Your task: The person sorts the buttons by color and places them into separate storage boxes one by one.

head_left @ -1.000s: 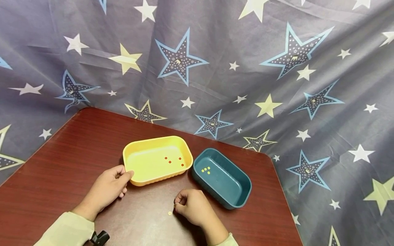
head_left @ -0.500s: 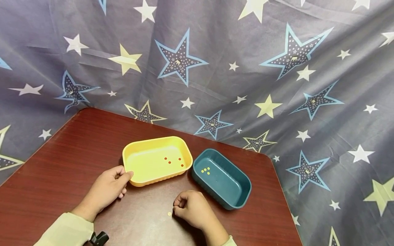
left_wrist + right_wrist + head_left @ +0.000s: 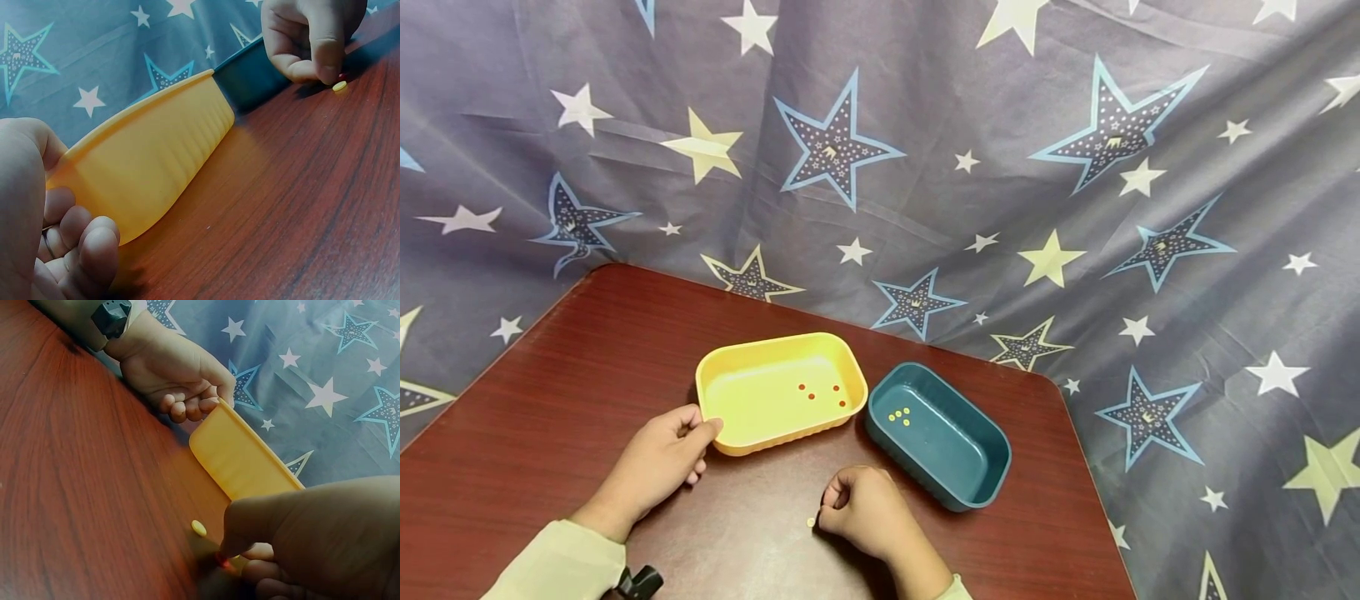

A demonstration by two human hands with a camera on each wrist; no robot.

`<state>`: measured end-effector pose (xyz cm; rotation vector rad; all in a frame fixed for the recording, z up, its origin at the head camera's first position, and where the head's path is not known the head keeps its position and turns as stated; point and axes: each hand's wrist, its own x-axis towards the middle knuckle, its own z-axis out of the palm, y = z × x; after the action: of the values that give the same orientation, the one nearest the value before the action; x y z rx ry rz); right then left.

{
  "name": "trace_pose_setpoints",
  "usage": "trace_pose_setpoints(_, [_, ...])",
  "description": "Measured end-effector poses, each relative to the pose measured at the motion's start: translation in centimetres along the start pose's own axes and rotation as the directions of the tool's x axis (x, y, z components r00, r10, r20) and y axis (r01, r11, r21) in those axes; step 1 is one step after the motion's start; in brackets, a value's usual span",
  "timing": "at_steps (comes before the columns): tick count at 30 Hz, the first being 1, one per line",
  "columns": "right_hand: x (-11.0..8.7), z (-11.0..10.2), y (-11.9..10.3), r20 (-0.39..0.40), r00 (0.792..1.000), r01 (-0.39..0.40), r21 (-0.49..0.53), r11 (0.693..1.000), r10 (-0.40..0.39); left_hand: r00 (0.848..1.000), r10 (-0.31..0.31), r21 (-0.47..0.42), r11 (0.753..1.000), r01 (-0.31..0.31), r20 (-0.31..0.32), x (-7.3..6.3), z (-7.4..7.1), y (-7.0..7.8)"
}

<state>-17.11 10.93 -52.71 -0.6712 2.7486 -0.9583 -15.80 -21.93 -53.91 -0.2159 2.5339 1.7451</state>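
Observation:
My left hand [image 3: 662, 454] pinches the near left corner of a yellow plastic tray [image 3: 790, 436], thumb over the rim and other fingers curled outside. Several small red tablets [image 3: 811, 397] lie inside toward its right end. My right hand [image 3: 865, 510] is low over the table, thumb and fingertips together on a small red tablet [image 3: 222, 559]; a speck of yellow shows beside it, mostly hidden. Just left of those fingertips, a yellow tablet [image 3: 199, 528] lies on the table. The dark teal tray [image 3: 913, 473] behind my right hand contains several yellow tablets [image 3: 898, 414].
Both trays stand side by side on a reddish-brown wooden table [image 3: 625, 333]. A grey curtain [image 3: 940, 208] printed with stars hangs along the table's back and right edges. A black device [image 3: 642, 582] is strapped at my left wrist.
My right fingertips have shifted very slightly left and down, closer to the loose yellow tablet. The left hand keeps its hold on the yellow tray, and both trays stay in place.

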Motion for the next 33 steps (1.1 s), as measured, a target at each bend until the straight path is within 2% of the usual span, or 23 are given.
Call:
trace_pose_setpoints(10, [0.12, -0.44, 0.75, -0.054, 0.998, -0.01, 0.025, 1.0, 0.011, 1.0, -0.001, -0.01, 1.0, 0.001, -0.001, 0.07, 0.0, 0.03])
trace_pose_setpoints(18, [0.21, -0.56, 0.94, 0.002, 1.0, -0.009, 0.104, 0.995, 0.009, 1.0, 0.009, -0.01, 1.0, -0.009, -0.002, 0.11, 0.0, -0.14])
trace_pose_setpoints(25, [0.22, -0.46, 0.82, 0.017, 1.0, 0.02, 0.085, 0.996, -0.021, 1.0, 0.003, -0.007, 1.0, -0.003, 0.002, 0.13, 0.05, -0.26])
trace_pose_setpoints(33, [0.08, -0.47, 0.61, 0.034, 0.999, 0.029, 0.115, 0.993, -0.033, 1.0, 0.006, -0.009, 1.0, -0.006, -0.005, 0.07, 0.02, -0.13])
